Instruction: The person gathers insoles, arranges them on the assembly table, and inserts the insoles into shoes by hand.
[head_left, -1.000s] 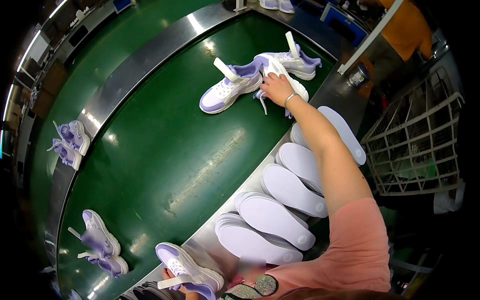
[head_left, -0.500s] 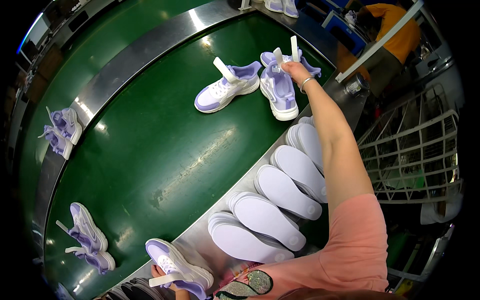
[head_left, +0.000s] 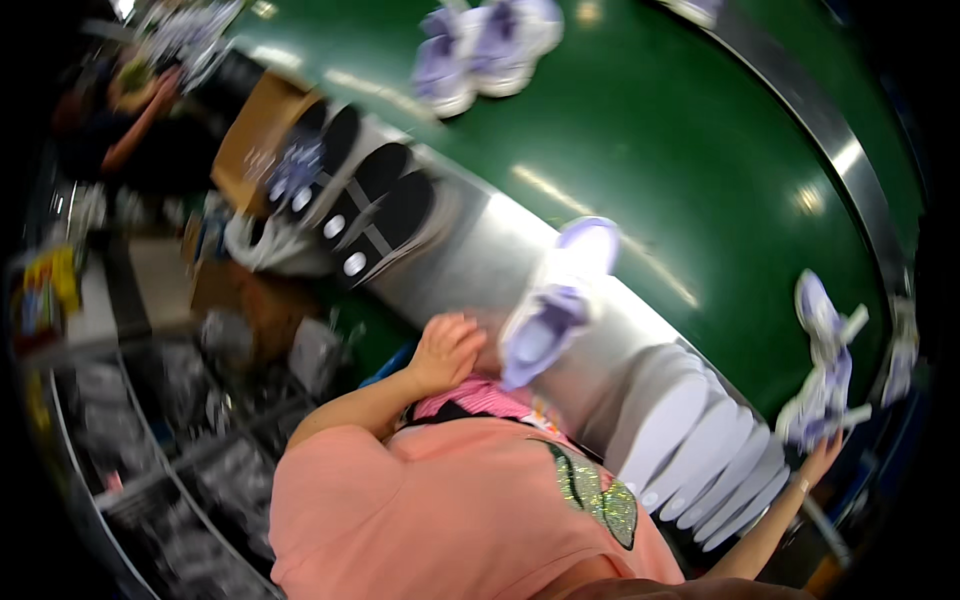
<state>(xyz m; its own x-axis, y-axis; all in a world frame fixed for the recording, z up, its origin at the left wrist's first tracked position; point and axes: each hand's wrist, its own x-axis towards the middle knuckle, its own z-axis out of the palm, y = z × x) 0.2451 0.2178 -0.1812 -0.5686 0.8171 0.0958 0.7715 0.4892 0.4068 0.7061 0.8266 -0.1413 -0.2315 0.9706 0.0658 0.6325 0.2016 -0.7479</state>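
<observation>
A white and lilac sneaker [head_left: 560,295] rests on the metal ledge in front of me, toe pointing away. My left hand [head_left: 447,352] is just left of it, apart from it; its fingers are loosely bent and slightly blurred, with nothing visible in them. Far to the right, my right hand [head_left: 822,462] reaches out and its fingers close at the edge of another sneaker [head_left: 808,405] with pale raised straps. Beyond that one stands a further sneaker [head_left: 822,310]. Stacks of white insoles [head_left: 665,410] lie between the near sneaker and my right arm.
Black insoles [head_left: 385,215] and a cardboard box [head_left: 258,130] occupy the ledge's left part. More sneakers [head_left: 500,45] stand on the green surface [head_left: 690,170]. A divided rack [head_left: 175,465] with clear bags is at lower left. Another person's arm [head_left: 135,135] shows far left.
The view has swung left, so the insoles and right-hand sneakers sit farther right. My left hand has let go of the near sneaker and drawn away from it.
</observation>
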